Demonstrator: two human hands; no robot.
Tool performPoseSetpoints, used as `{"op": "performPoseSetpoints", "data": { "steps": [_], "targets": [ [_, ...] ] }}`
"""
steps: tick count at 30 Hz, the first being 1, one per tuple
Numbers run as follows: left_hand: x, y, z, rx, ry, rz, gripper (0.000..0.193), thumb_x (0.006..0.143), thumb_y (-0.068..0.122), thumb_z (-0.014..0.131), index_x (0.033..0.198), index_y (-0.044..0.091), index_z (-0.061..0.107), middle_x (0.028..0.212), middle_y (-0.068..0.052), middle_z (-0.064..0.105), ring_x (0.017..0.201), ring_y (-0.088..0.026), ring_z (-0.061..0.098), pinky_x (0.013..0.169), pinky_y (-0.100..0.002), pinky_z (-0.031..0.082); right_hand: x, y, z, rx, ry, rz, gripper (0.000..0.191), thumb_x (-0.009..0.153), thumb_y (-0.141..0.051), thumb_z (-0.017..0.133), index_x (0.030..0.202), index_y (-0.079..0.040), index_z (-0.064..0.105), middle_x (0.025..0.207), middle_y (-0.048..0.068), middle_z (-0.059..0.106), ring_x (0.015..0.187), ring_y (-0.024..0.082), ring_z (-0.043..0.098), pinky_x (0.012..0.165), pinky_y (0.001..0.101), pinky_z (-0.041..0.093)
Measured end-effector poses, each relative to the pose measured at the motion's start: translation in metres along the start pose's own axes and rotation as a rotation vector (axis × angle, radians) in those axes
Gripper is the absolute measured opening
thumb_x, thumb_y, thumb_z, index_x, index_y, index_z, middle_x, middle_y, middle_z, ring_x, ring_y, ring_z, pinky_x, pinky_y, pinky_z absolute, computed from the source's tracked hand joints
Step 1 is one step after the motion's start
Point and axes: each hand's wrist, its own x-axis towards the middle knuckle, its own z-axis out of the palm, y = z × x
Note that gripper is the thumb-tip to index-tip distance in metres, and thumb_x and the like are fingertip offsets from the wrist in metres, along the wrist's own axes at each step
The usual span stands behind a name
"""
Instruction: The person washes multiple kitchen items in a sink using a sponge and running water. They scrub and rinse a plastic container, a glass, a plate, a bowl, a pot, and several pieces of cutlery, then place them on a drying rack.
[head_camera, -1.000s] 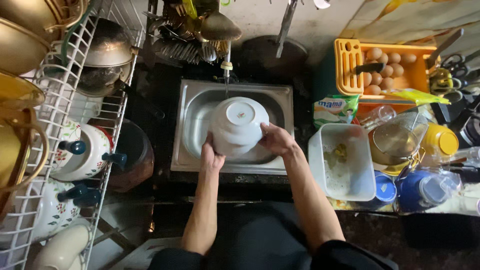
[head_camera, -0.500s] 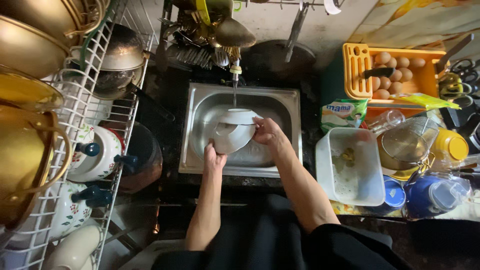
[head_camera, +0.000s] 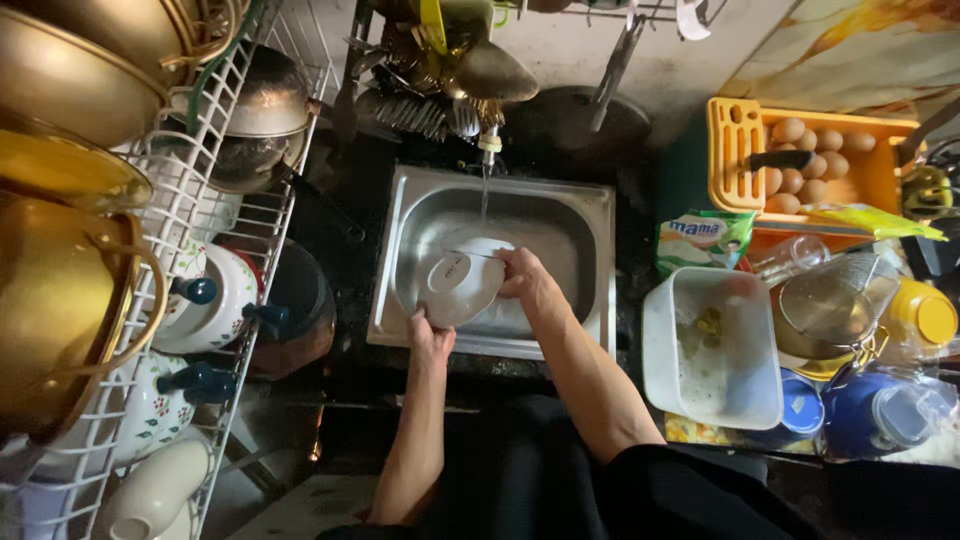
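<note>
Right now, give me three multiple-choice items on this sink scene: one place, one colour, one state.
1. Where is the white bowl?
A. over the steel sink
B. on the wire rack
C. in the egg tray

2. What colour is the egg tray?
A. blue
B. orange
C. green

3. The tap is:
A. dry
B. running
C. out of view

Answers: 1 A, the left hand and right hand hold it over the basin. 2 B, its rim is orange. 3 B, a water stream falls from it.

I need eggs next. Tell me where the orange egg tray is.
In the head view, the orange plastic egg tray sits at upper right, right of the steel sink.
</note>
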Motion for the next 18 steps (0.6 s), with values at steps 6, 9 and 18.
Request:
{"op": "performPoseSetpoints", "data": {
  "steps": [6, 9, 18],
  "targets": [
    [-0.002, -0.002, -0.015, 0.042, 0.065, -0.002, 0.048, 0.110, 0.031, 0.036, 0.149, 0.005, 0.044, 0.147, -0.014, 0.055, 0.132, -0.028, 0.057, 0.113, -0.047, 0.046, 0.010, 0.001, -0.005, -0.063, 0.088, -0.010, 0.018, 0.103, -0.021, 0.057, 0.102, -0.004, 0.063, 0.096, 0.012, 0.069, 0.089, 0.029, 0.067, 0.089, 0.0535, 0.056],
    [-0.004, -0.005, -0.020, 0.041, 0.069, -0.003, 0.049, 0.108, 0.031, 0.037, 0.150, 0.006, 0.044, 0.146, -0.013, 0.056, 0.131, -0.029, 0.057, 0.111, -0.049, 0.046, 0.013, -0.001, -0.014, -0.065, 0.096, -0.007, 0.021, 0.102, -0.025, 0.058, 0.104, -0.005, 0.063, 0.098, 0.011, 0.068, 0.093, 0.029, 0.066, 0.093, 0.0547, 0.054],
    [-0.002, -0.018, -0.018, 0.066, 0.132, -0.087, 0.047, 0.106, 0.033, 0.043, 0.146, 0.009, 0.049, 0.143, -0.009, 0.060, 0.129, -0.025, 0.059, 0.111, -0.047, 0.048, 0.000, -0.003, -0.051, -0.116, -0.117, -0.115, 0.032, 0.105, -0.027, 0.051, 0.119, -0.001, 0.063, 0.112, 0.015, 0.071, 0.105, 0.030, 0.068, 0.102, 0.0487, 0.053]
  ]
}}
